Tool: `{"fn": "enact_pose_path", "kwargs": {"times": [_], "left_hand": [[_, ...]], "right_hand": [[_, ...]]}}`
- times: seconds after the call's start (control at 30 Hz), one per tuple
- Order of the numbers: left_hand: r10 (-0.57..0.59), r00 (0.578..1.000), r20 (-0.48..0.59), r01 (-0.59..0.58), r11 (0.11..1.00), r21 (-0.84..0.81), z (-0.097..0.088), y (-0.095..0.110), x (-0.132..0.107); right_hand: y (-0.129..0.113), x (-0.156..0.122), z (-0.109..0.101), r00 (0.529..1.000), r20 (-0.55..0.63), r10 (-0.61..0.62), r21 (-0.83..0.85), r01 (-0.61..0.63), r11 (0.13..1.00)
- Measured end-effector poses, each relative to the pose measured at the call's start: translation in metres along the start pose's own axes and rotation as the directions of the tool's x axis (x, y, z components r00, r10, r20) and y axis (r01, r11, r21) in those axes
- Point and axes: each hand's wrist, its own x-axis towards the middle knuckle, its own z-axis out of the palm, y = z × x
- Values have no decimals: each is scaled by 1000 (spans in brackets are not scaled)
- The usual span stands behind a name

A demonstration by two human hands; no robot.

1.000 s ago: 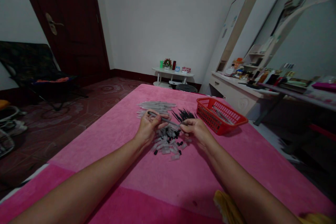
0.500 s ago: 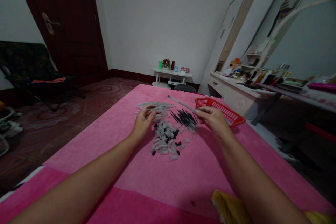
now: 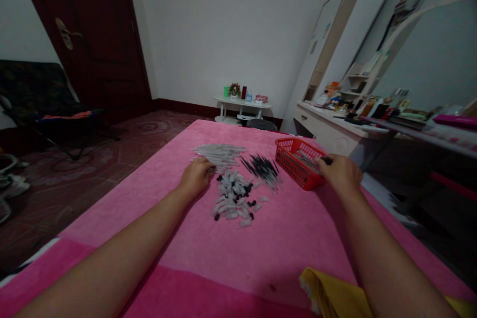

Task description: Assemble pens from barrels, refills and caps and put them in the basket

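Your L hand (image 3: 197, 176): fingers curled at near edge of clear pen barrels (image 3: 222, 151); can't tell if gripping one. Your R hand (image 3: 342, 173): fingers bent at R end of red basket (image 3: 292, 167), pens (image 3: 306, 161) inside; grip unclear. Refills (image 3: 264, 167) btwn barrels & basket; caps (image 3: 233, 193) nearer you, on pink cloth (image 3: 276, 238).

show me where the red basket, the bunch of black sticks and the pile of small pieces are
Red basket (image 3: 292, 165), head view: on its latticed side wall
Bunch of black sticks (image 3: 264, 169), head view: near its middle
Pile of small pieces (image 3: 234, 193), head view: around its middle
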Motion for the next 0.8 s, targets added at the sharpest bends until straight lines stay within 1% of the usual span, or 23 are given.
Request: {"fn": "enact_pose_path", "kwargs": {"times": [0.1,0.17,0.2,0.23,0.27,0.33,0.37,0.4,0.43,0.5,0.6,0.7,0.8], "left_hand": [[-25,1000,14,24,999,45,-1,2,-1],[-30,999,31,28,996,81,-1,3,-2],[-30,999,37,26,995,93,-1,4,-2],[-31,999,40,26,994,102,-2,5,-3],[-34,999,43,29,994,110,-2,6,-3],[-50,998,45,44,991,128,-3,8,-4],[-59,997,43,53,989,137,-3,8,-5],[-68,997,36,62,988,143,-4,9,-5],[-74,997,23,70,987,143,-4,9,-5],[-84,996,-22,86,989,123,-5,10,-4],[-85,994,-75,90,994,67,-6,11,-4],[-54,995,-82,57,998,26,-6,12,-3],[-32,996,-86,32,999,-2,-4,15,-4]], "right_hand": [[-19,-4,2,998,-12,-58,42,58,997],[-38,-12,5,985,13,-173,159,169,973],[-49,-17,7,968,48,-247,236,229,944],[-59,-23,10,939,105,-328,309,283,908],[-69,-30,13,897,168,-408,362,329,872],[-85,-45,21,813,263,-520,421,388,820],[-91,-53,25,772,297,-561,438,413,799],[-95,-59,29,749,324,-578,437,424,793],[-98,-65,33,738,345,-580,428,426,797],[-98,-73,41,727,382,-571,390,434,813],[-94,-77,48,737,419,-530,275,453,848],[-93,-78,48,758,439,-483,141,473,870],[-96,-81,46,770,443,-459,40,495,868]]}}
